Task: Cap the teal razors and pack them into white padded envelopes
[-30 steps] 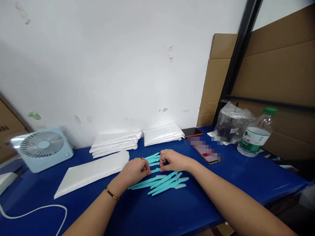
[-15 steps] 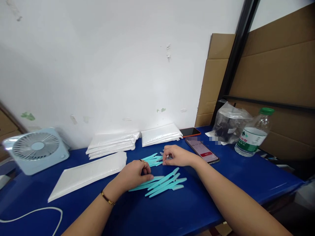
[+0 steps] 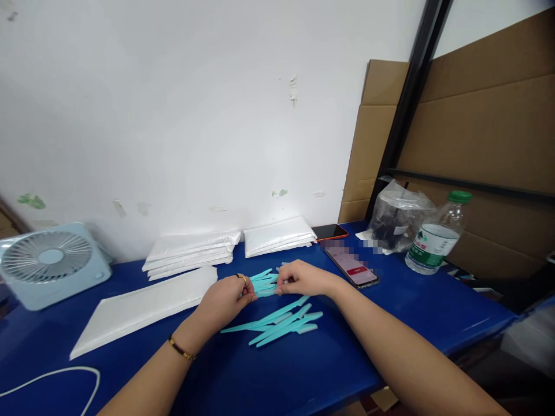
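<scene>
My left hand [image 3: 229, 297] is closed, thumb and fingers pinching the left end of a turquoise eyebrow razor [image 3: 266, 293]. At that razor's other end, the fingers of my right hand [image 3: 306, 278] are pinched together. Just behind the fingers lies a pile of similar razors [image 3: 262, 277], partly hidden by both hands. Closer to me, several more razors [image 3: 284, 325] lie fanned out on the blue table [image 3: 277, 375], apart from my hands. A long white padded envelope [image 3: 143, 309] rests left of my left hand.
Two stacks of white padded envelopes [image 3: 188, 254] [image 3: 280, 236] stand along the wall. Right of them are a lit phone [image 3: 353, 266], a dark phone [image 3: 330, 232], a bagged cup [image 3: 396, 216] and a water bottle [image 3: 433, 240]. A fan [image 3: 54, 263] and white cable [image 3: 52, 375] occupy the left.
My left hand has moved up from the near razors to the far pile, beside my right hand. The near razors lie slightly rearranged. The view has shifted a little to the right.
</scene>
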`<state>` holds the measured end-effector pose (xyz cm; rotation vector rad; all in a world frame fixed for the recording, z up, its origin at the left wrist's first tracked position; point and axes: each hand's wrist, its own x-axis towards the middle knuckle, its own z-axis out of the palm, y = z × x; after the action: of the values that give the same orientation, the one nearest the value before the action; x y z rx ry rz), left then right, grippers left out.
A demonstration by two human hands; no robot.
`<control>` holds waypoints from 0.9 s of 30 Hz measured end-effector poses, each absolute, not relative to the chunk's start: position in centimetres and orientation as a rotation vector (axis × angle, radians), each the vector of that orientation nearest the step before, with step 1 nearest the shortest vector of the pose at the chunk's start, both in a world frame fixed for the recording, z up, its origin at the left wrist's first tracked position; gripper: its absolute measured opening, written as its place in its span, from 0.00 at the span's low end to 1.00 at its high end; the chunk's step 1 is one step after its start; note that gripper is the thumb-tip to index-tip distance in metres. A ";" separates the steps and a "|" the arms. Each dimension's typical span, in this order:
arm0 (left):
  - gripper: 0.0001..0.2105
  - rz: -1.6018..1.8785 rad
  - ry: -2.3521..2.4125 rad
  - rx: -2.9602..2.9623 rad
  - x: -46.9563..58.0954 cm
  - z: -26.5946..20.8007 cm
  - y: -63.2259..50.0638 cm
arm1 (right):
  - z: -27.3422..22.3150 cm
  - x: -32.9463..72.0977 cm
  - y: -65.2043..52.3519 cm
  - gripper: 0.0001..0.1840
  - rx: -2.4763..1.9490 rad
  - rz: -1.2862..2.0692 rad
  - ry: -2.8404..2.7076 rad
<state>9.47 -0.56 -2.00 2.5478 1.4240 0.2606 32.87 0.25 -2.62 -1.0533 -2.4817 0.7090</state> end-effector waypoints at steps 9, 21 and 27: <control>0.07 0.307 1.428 2.558 9.6 -2.5 -0.3 | -2.9 32.9 0.6 0.11 -1.068 0.653 -2.439; 0.14 0.218 1.204 2.460 9.6 -1.8 -1.4 | -1.4 35.4 0.4 0.09 -1.118 0.814 -2.593; 0.12 0.163 1.186 2.475 10.1 -2.6 -1.6 | -2.0 34.9 0.4 0.11 -1.136 0.833 -2.678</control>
<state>10.06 -1.61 -2.56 2.4753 1.1856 0.1633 34.88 0.42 -2.00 -1.1357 -2.6785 0.8334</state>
